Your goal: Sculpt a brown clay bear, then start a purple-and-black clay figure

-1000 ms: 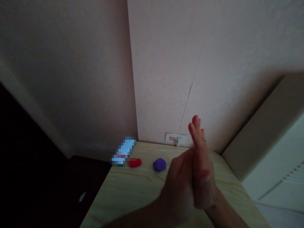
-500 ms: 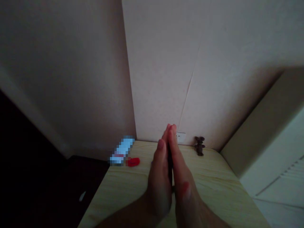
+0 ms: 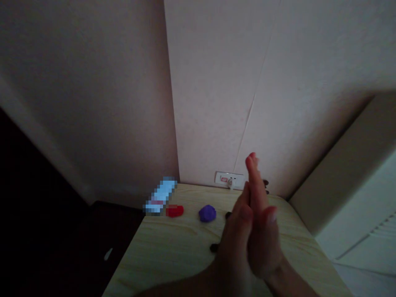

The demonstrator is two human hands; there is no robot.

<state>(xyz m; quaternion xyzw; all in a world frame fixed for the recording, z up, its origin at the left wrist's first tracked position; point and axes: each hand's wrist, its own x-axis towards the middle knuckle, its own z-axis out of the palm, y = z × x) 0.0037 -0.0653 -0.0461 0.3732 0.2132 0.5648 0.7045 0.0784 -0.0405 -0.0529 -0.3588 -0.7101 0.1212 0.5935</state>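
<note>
My left hand [image 3: 233,241] and my right hand [image 3: 262,239] are raised over the wooden table, palm against palm. Their fingers are stretched out, pointing up and away. The right fingers reach higher than the left. Whatever may lie between the palms is hidden. Left of the hands sits a purple lump of what looks like modelling clay [image 3: 207,213]. Two dark bits, one near the purple lump [image 3: 228,215] and one lower down [image 3: 214,248], show partly from behind my left hand. A small brown figure [image 3: 266,184] is mostly covered by my right fingers.
A red piece [image 3: 175,211] lies beside a blurred-out phone-like object [image 3: 161,196] at the table's [image 3: 161,251] left edge. A wall socket with a plug [image 3: 229,180] is behind the table. A pale cabinet [image 3: 355,173] stands to the right.
The palms slide against each other, left hand drawn back and right forward. Both hands swung left half a second ago, then returned right, uncovering the purple lump and covering the brown figure.
</note>
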